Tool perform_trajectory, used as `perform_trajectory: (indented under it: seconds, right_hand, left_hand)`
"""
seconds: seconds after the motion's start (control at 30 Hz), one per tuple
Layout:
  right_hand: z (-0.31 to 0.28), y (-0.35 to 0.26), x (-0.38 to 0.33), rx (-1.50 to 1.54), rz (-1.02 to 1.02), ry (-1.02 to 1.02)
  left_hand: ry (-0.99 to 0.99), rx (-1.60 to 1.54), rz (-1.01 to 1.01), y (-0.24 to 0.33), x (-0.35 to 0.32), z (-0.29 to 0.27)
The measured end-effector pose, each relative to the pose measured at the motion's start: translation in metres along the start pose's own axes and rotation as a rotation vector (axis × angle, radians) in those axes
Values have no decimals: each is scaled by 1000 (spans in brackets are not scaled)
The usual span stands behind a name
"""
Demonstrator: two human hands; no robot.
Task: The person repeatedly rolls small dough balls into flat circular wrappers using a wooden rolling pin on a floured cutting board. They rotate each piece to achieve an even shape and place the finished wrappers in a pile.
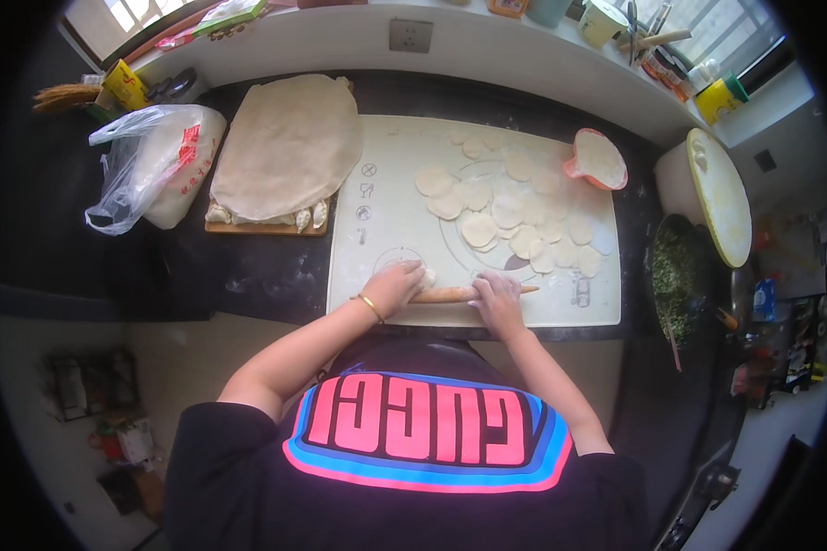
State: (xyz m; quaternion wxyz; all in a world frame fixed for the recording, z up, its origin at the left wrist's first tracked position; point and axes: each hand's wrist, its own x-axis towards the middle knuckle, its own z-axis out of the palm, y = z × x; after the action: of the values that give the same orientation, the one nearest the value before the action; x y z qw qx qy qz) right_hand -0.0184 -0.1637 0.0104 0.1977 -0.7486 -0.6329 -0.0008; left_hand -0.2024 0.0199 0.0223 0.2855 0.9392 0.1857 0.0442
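On the pale printed kneading mat (368, 303), my right hand (498, 303) is closed over a tapered wooden rolling pin (446, 295), whose pointed end sticks out beyond it. Close to the pin's other end, my left hand (400, 286) has its fingers bent around the edge of a small whitish piece of dough (430, 277). Part of that dough is hidden by the hand and the pin. Several thin round dough wrappers (507, 209) lie scattered and overlapping over the mat beyond my hands. An orange-red bowl (579, 171) holding white flour stands at the mat's far right corner.
To the left, a beige sheet (289, 138) covers dumplings (311, 217) on a wooden board (248, 229). Farther left sits a plastic bag (170, 170) of white contents. Chopped greens (674, 280) fill a dark vessel at right, below a pale tub (685, 188).
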Motion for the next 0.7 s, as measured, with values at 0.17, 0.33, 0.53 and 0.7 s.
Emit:
perform_trajectory:
  seconds: [0.17, 0.33, 0.53, 0.7]
  right_hand:
    - [18, -12, 35, 27, 18, -152]
    - [7, -21, 25, -4, 12, -267]
    - [28, -3, 64, -142, 221, -72]
    - [9, 5, 25, -93, 164, -267]
  left_hand:
    - [49, 322, -216, -8, -32, 5]
    - [58, 294, -313, -14, -49, 15]
    - [248, 383, -393, -38, 4, 6]
    - [134, 288, -395, -34, -22, 10]
